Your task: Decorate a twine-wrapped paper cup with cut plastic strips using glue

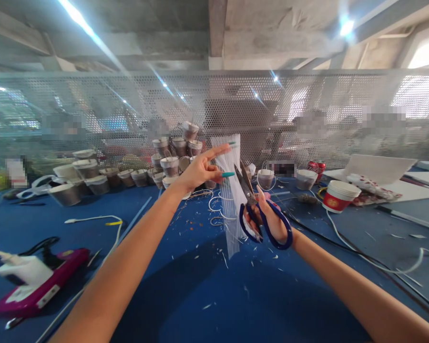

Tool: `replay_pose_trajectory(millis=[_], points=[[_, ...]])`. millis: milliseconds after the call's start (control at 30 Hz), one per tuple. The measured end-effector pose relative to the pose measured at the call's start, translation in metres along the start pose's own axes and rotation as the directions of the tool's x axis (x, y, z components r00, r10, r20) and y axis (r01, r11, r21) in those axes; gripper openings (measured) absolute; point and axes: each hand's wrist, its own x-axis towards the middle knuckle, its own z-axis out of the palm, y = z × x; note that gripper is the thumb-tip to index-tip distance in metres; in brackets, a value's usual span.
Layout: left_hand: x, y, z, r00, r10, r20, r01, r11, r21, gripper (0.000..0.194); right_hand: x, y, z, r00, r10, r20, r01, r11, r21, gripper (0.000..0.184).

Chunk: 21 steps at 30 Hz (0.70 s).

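Held upright in front of me is a white, translucent, finely ribbed strip (226,209) that looks like a bundle of thin strands. My left hand (200,169) grips it near its upper part, the long teal nails lying across it. In my right hand (271,219) is a pair of scissors (248,193) with dark blue handles. The blades point up, parted a little, close to the strip's right edge. Part of the right fingers is hidden behind the handle loops. White scraps (252,263) lie scattered on the blue table (200,305) below.
Several grey-brown cups with white rims (169,166) are stacked at the back. A magenta power strip (39,290) with a white plug lies front left. At right are red-and-white paper cups (339,196), a red can (318,170) and cables (343,238). A perforated metal screen (128,105) stands behind.
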Motion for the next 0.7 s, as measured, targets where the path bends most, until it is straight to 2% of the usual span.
replay_pose_trajectory(millis=[167, 400, 700], points=[[-0.002, -0.001, -0.008, 0.998, 0.054, 0.019, -0.054, 0.999, 0.005, 0.078, -0.001, 0.006, -0.002, 0.993, 0.016, 0.119, -0.01, 0.998, -0.055, 0.07], [-0.003, -0.003, -0.014, 0.995, 0.081, 0.062, -0.08, 0.996, -0.03, 0.078, -0.005, 0.007, 0.001, 0.97, -0.062, 0.234, 0.078, 0.995, -0.058, 0.069], [-0.003, -0.003, -0.013, 0.993, 0.092, 0.069, -0.093, 0.996, 0.016, 0.082, -0.007, 0.005, 0.002, 0.962, -0.051, 0.27, 0.062, 0.998, -0.033, 0.069]])
